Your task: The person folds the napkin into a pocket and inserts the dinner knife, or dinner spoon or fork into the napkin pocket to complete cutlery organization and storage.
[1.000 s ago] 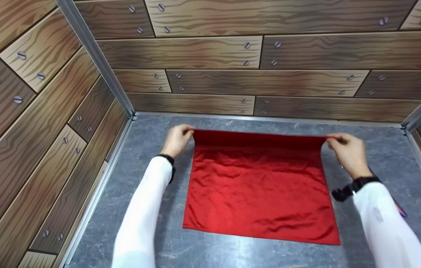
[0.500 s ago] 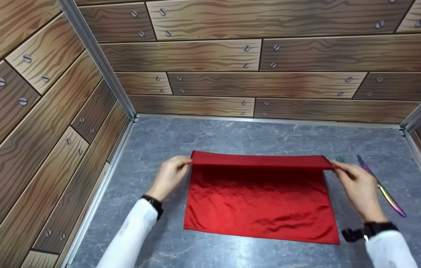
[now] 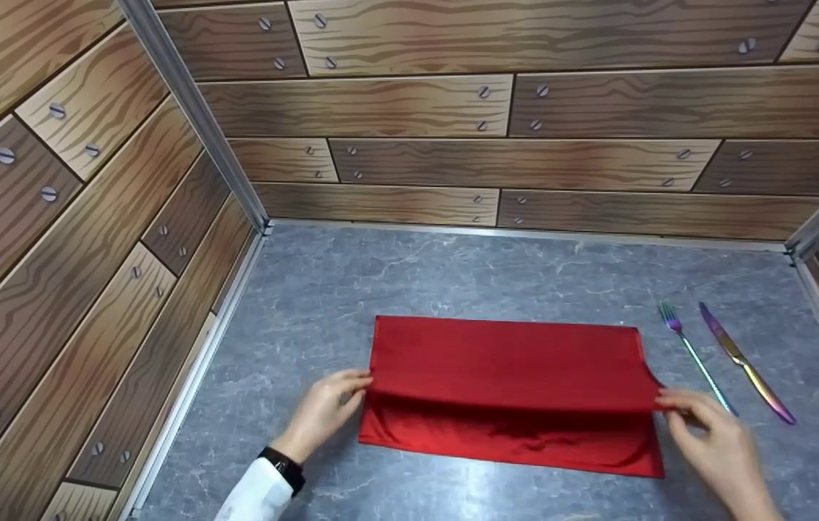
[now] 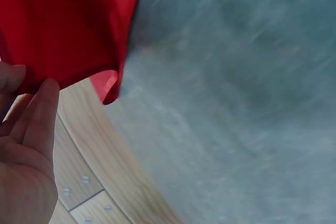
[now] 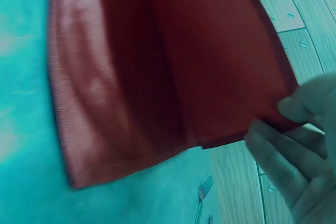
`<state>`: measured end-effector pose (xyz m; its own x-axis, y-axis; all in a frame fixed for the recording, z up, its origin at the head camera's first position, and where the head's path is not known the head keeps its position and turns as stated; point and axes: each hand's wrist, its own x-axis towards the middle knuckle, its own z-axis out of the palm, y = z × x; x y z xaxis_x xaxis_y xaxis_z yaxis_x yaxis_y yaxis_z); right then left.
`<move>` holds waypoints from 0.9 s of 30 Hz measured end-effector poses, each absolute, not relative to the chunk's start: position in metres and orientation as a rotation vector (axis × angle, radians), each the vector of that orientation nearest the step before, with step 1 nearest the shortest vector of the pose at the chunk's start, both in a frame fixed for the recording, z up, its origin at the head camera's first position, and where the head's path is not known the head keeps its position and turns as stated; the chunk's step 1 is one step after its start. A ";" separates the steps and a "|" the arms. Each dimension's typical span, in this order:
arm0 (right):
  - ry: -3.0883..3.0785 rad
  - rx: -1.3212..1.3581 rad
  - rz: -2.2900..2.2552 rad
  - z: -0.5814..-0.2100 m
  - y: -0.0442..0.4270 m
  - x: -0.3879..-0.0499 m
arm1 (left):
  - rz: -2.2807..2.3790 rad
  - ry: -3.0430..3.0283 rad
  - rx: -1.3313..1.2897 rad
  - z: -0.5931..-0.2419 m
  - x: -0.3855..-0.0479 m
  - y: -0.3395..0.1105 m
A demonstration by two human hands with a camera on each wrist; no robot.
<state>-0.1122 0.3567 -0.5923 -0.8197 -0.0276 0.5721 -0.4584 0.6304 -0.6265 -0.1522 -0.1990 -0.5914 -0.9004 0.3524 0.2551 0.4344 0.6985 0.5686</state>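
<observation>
A red cloth napkin (image 3: 503, 362) lies on the grey marbled surface, its far part folded over toward the near edge. The folded flap is still raised, with a dark shadow beneath it. My left hand (image 3: 323, 411) pinches the flap's left corner; the left wrist view shows thumb and fingers on the red cloth (image 4: 63, 30). At the opposite corner my right hand (image 3: 717, 441) pinches the flap, and in the right wrist view the thumb and fingertips grip the cloth edge (image 5: 226, 77). A strip of the lower layer (image 3: 511, 438) shows below the flap.
A rainbow-coloured fork (image 3: 695, 358) and a matching knife (image 3: 746, 365) lie side by side, right of the napkin, close to my right hand. Wood-patterned walls (image 3: 409, 159) with metal edging enclose the back and sides of the grey surface (image 3: 453, 275).
Both hands have drawn the napkin's far edge toward the near side, folding it over and lowering it. The fork and knife, earlier covered by the right arm, are now in full view.
</observation>
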 end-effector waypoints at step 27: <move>-2.982 0.355 0.654 -0.638 0.352 -0.066 | -0.612 -2.865 -0.978 -0.633 -0.121 -0.206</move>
<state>-0.0657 0.3517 -0.6381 -0.9710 -0.2096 0.1149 -0.2384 0.8828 -0.4047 -0.1207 -0.2059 -0.6326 -0.7981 0.5765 0.1750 0.5977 0.7212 0.3502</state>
